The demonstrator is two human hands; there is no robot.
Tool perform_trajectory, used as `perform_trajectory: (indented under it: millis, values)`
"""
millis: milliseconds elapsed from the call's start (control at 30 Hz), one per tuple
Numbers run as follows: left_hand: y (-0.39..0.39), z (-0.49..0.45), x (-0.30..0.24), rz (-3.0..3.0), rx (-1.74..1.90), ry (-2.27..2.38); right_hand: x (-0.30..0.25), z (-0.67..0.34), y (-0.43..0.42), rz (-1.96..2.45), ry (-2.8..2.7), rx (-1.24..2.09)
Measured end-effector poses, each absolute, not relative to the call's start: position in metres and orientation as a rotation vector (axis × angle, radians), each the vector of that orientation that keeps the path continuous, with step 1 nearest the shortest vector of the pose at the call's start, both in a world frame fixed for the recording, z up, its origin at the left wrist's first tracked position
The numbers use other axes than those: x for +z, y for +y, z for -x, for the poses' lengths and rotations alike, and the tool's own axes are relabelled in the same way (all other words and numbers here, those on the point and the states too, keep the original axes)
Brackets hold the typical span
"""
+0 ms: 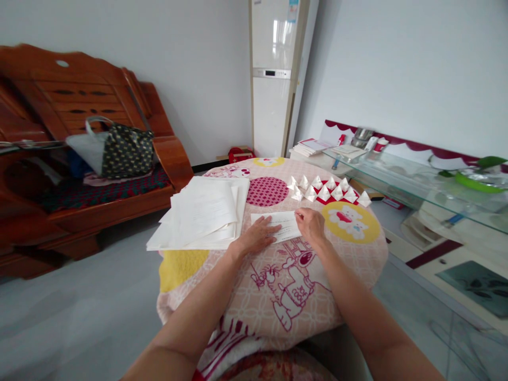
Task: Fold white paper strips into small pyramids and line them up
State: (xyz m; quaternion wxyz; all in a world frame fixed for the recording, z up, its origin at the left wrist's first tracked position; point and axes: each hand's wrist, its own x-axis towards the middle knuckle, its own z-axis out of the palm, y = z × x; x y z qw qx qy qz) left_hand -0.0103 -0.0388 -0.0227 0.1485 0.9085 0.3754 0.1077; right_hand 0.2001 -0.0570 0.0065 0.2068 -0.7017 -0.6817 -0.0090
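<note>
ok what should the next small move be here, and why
Probably fold the right end of the printed paper sheet inward: the right hand seems to pinch it near the upper right corner, while the left hand lies spread on the left part, which should steady it.

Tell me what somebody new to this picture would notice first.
Probably the small white folded-paper pyramids, in two rows toward the far right of the pink patterned tablecloth. Nearer, the left hand rests on a white printed paper sheet while the right hand pinches its right end. A carved reddish-brown wooden bench dominates the picture's left side.
</note>
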Motion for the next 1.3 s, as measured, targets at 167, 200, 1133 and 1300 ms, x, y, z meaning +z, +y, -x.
perform_trajectory:
  millis: [167, 200, 1133, 1300]
  values:
    - [-0.036, 0.010, -0.028, -2.649, 0.290, 1.114, 0.003, -0.178, -0.063, 1.720, -2.117, 0.375]
    - [-0.036, 0.010, -0.028, -2.657, 0.283, 1.117, 0.001, -0.177, -0.063, 1.743, -2.119, 0.456]
    - [-0.036, 0.011, -0.026, -2.620, 0.246, 1.101, 0.001, -0.253, -0.072, 2.041, -1.749, 0.793]
    - [-0.042, 0.007, -0.023, -2.618, 0.260, 1.177, -0.004, -0.226, -0.069, 1.657, -1.642, 0.950]
